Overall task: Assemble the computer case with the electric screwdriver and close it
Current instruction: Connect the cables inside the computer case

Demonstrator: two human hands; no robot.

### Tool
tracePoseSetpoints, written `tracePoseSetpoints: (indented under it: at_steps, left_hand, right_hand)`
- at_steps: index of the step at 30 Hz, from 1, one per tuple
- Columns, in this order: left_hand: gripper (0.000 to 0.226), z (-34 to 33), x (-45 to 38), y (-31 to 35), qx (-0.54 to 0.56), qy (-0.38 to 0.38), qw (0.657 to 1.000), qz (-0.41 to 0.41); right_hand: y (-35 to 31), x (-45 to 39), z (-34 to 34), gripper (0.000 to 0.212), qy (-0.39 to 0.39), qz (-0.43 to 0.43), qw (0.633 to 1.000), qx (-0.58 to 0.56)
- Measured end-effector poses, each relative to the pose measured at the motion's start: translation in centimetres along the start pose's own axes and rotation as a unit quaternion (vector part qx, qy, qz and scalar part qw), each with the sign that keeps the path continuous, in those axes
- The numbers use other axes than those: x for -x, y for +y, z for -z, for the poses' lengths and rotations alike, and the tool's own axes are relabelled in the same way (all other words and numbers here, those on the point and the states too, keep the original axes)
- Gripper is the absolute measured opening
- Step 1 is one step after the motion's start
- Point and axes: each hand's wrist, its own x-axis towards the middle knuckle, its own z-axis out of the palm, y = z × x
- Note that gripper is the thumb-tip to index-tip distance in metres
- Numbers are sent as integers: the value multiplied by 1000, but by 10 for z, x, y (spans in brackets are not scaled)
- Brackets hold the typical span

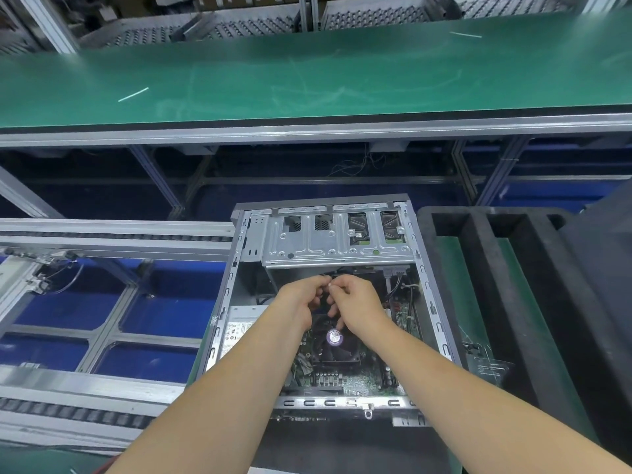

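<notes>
The open grey metal computer case (328, 302) lies on its side in the lower middle of the frame, its side panel off. Inside, a silver drive cage (338, 241) fills the upper end, a black cooler fan with a purple round label (333, 340) sits over the green motherboard (342, 378), and a silver power supply with a white label (239, 326) lies at the left. Both hands meet above the fan: the left hand (301, 302) and the right hand (355, 302) have curled fingers pinching a thin dark cable (325, 277) between them. The forearms cover much of the board. Right of the case stands a black foam tray with long slots (496, 268). A long green-topped desk (307, 73) crosses the upper frame, and a grey roller conveyor (102, 237) runs at the left.
</notes>
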Motion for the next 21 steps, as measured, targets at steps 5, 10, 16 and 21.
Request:
tracePoseSetpoints:
  at_steps: [5,10,16,21]
  left_hand:
    - [34,-1,-3,-2,5,8,1000,-3]
    - [30,0,-7,-4,5,8,1000,-9]
    - [28,0,-10,-4,-1,7,1000,-9]
    - [27,0,-12,-4,12,5,1000,-10]
  right_hand:
    - [-1,1,0,18,2,-4,1000,-6]
    - [-1,2,0,22,3,-4,1000,-5]
    - [-1,2,1,23,7,-4,1000,-2]
    - [-3,2,1,23,3,-6,1000,-11]
